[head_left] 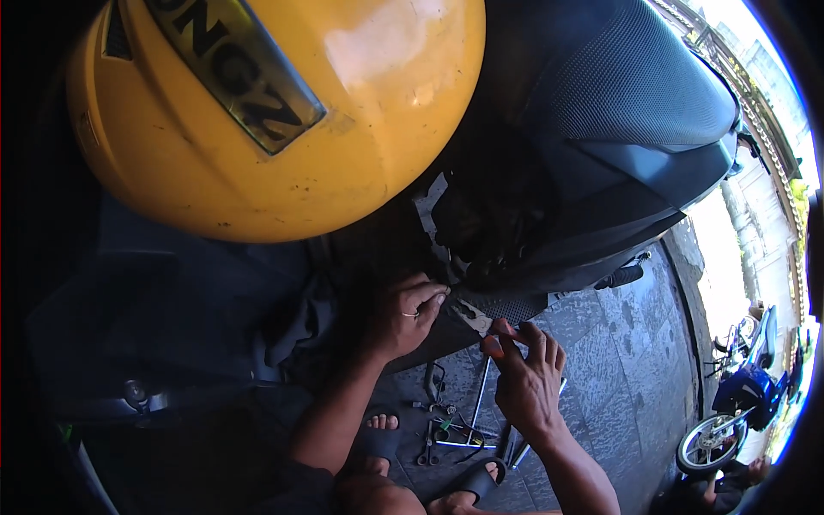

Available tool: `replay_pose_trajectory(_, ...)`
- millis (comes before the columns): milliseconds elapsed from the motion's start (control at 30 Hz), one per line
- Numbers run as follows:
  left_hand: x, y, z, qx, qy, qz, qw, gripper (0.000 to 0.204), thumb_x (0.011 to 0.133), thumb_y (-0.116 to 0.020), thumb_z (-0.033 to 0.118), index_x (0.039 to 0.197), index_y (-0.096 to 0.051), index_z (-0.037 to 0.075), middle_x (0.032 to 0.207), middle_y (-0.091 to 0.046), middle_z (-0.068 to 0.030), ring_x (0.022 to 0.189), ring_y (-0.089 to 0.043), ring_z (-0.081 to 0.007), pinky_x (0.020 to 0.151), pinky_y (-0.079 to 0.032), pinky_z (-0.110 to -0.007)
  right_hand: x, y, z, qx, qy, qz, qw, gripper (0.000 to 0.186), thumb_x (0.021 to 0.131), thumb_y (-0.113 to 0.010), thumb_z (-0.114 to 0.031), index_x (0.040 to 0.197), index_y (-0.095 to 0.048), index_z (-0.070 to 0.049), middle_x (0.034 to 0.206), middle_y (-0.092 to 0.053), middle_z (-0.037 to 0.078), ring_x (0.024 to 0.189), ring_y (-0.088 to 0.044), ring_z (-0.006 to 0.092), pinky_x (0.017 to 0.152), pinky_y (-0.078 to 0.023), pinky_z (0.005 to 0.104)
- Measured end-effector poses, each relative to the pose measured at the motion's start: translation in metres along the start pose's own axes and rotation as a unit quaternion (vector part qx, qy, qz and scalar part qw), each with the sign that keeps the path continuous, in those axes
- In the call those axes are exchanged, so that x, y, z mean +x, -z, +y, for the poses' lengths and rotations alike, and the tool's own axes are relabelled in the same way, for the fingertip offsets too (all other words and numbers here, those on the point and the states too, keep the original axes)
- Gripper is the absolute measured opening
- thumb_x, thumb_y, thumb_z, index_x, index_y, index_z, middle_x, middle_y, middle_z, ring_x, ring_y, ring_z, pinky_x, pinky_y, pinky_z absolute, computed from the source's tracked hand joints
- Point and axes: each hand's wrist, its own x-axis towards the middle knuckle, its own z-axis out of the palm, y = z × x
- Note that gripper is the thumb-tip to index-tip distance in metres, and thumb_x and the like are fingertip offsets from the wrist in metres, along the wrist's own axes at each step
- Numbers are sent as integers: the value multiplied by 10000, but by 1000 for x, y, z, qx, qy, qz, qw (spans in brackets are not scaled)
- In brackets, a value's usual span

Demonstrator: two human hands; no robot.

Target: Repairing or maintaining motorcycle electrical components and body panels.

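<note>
A dark scooter (601, 172) with a textured seat fills the upper right. My left hand (410, 316), with a ring on one finger, is at its shadowed lower body. Thumb and forefinger pinch together there; whatever lies between them is too small to name. To its right, my right hand (528, 369) has thumb and forefinger brought together beside a dark textured panel (515, 306). An orange-red patch shows at those fingertips, but I cannot make out what they hold. A pale worn strip (469, 316) lies between the two hands.
A large yellow helmet (378, 129) blocks much of the upper left. Several metal hand tools (463, 445) lie on the grey paved floor (609, 352) beside my sandalled feet. A blue motorcycle (747, 386) stands at the far right, with a person (730, 489) partly visible below it.
</note>
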Motion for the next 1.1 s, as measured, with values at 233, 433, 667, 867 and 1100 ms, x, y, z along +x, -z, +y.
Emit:
replay_pose_trajectory(233, -1, 1, 0, -7, 12, -4, 1000, 132, 909, -622, 5, 1002, -712, -25, 899, -675, -139, 829, -676, -292, 723, -529, -358, 7, -2, -1, -16, 3, -14, 1000, 555, 795, -617, 29, 1307, -635, -184, 1276, -546, 136, 1231, -474, 351, 1036, -336, 488)
replay_pose_trajectory(433, -1, 1, 0, -2, 3, 0, 1000, 146, 906, -617, 4, 1015, -711, -22, 909, -668, -145, 841, -674, -297, 730, -529, -363, 10, -1, 0, -12, 12, -7, 1000, 503, 803, -620, 17, 1256, -682, -193, 1275, -539, 124, 1201, -483, 337, 1011, -348, 476)
replay_pose_trajectory(667, -2, 2, -2, 27, 2, -9, 1000, 154, 905, -616, 16, 1019, -714, -17, 919, -669, -151, 845, -674, -305, 734, -535, -365, 12, 5, -3, -29, 20, -41, 999, 407, 865, -647, -57, 1265, -670, -127, 1242, -526, 96, 1139, -487, 296, 964, -356, 458)
replay_pose_trajectory(867, -4, 2, -9, 4, 11, -13, 1000, 163, 912, -606, 20, 1026, -717, -11, 956, -695, -156, 873, -689, -305, 745, -545, -374, 13, 10, -2, 93, -7, -87, 992, 314, 832, -634, -27, 1131, -720, -69, 1130, -604, 144, 948, -625, 296, 774, -479, 422)
replay_pose_trajectory(1100, 1, -1, -11, -28, 14, -20, 999, 155, 938, -603, 56, 1006, -733, 4, 950, -724, -152, 896, -698, -301, 780, -551, -376, -13, -55, 35, 880, -251, -304, 265, 318, 667, -659, -107, 977, -627, -44, 1109, -615, 251, 722, -646, 310, 603, -507, 377)
